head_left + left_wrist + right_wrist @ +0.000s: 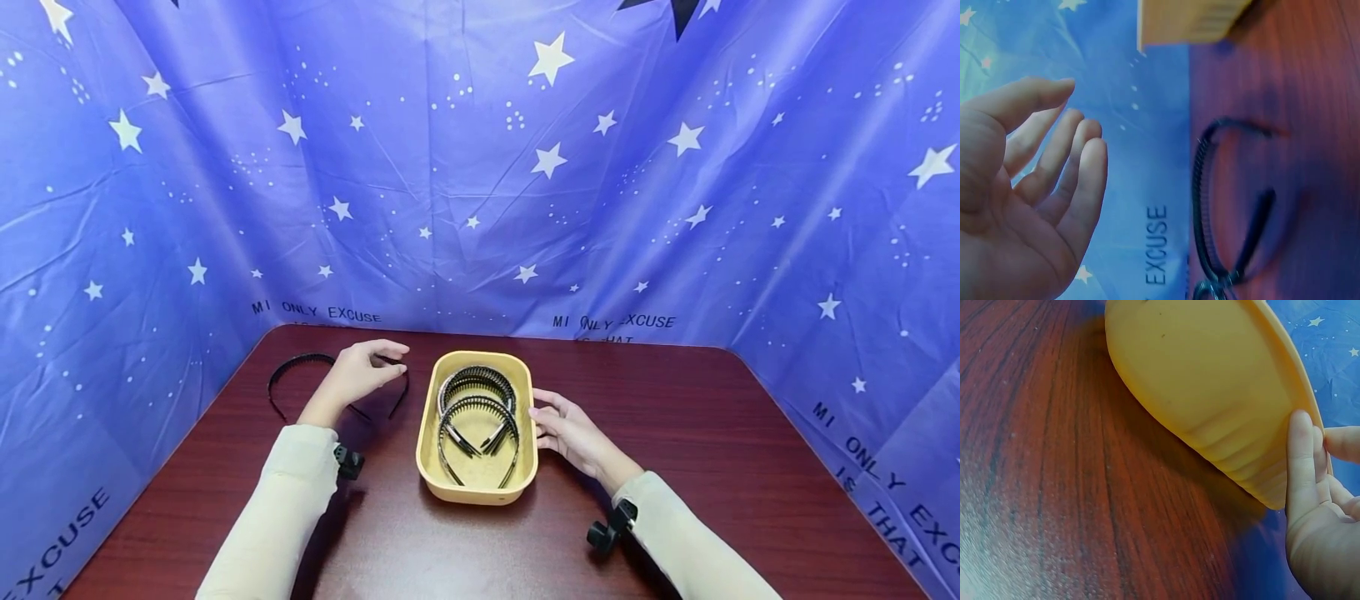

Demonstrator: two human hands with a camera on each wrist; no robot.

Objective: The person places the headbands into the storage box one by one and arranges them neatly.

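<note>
A yellow plastic bin (477, 497) stands on the table, holding several black toothed headbands (480, 402) that overlap inside it. My right hand (570, 433) grips the bin's right rim, its thumb at the edge and other fingers along the outer wall; the right wrist view shows fingers (1301, 444) against that wall. To the bin's left, my left hand (360, 371) hovers above the table with fingers loosely bent and nothing in its palm, as the left wrist view confirms. Below and beside it lie black headbands (300, 358), partly hidden by the hand; one headband (1200, 187) shows its teeth.
The dark red wooden table (675, 467) extends around the bin. A blue star-printed curtain (480, 167) encloses its back and both sides. Small black devices (611, 527) are strapped to both wrists over pale sleeves.
</note>
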